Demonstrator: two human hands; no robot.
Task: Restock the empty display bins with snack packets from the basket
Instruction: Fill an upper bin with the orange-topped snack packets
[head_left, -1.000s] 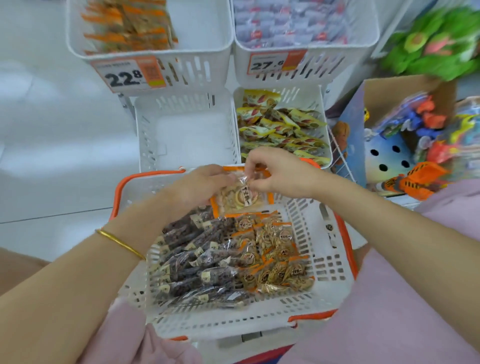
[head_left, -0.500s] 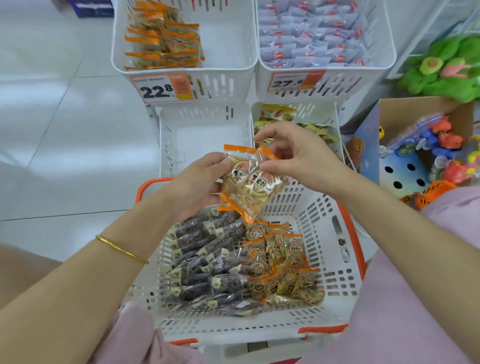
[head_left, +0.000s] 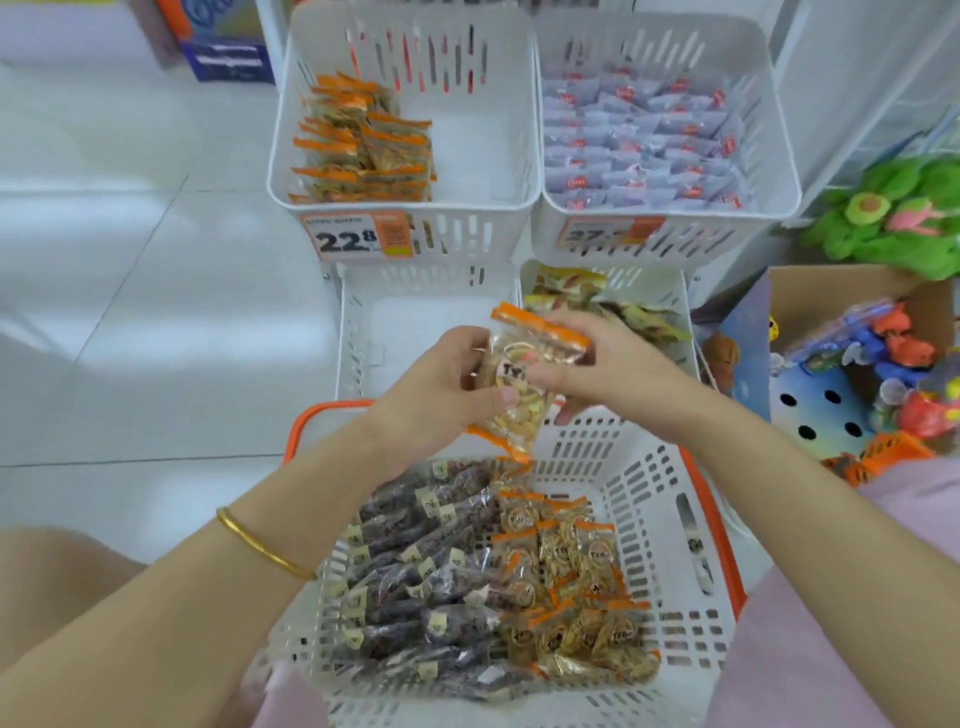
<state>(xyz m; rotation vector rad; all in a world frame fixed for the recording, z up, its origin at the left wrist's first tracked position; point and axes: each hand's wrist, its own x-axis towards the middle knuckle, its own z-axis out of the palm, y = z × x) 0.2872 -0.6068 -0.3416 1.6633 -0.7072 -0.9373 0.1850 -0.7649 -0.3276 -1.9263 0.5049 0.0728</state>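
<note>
Both hands hold a clear, orange-edged snack packet (head_left: 519, 384) above the far rim of the white basket (head_left: 670, 525). My left hand (head_left: 441, 395) grips its left side and my right hand (head_left: 608, 369) pinches its top right. The basket holds dark packets (head_left: 421, 577) on the left and several orange-edged packets (head_left: 571, 587) on the right. Just beyond my hands is an empty lower-left bin (head_left: 410, 317). The upper-left bin (head_left: 488, 140) is half filled with matching orange-edged packets (head_left: 363, 150).
The upper-right bin (head_left: 769, 171) is full of pale blue packets and the lower-right bin (head_left: 675, 291) holds yellow-green ones. A cardboard box of toys (head_left: 841, 364) and green plush (head_left: 893, 213) sit at right. White tiled floor (head_left: 130, 260) lies at left.
The packet has come up out of the basket in both hands and now sits higher, over the basket's far rim. The view has tilted up, showing more of the upper bins.
</note>
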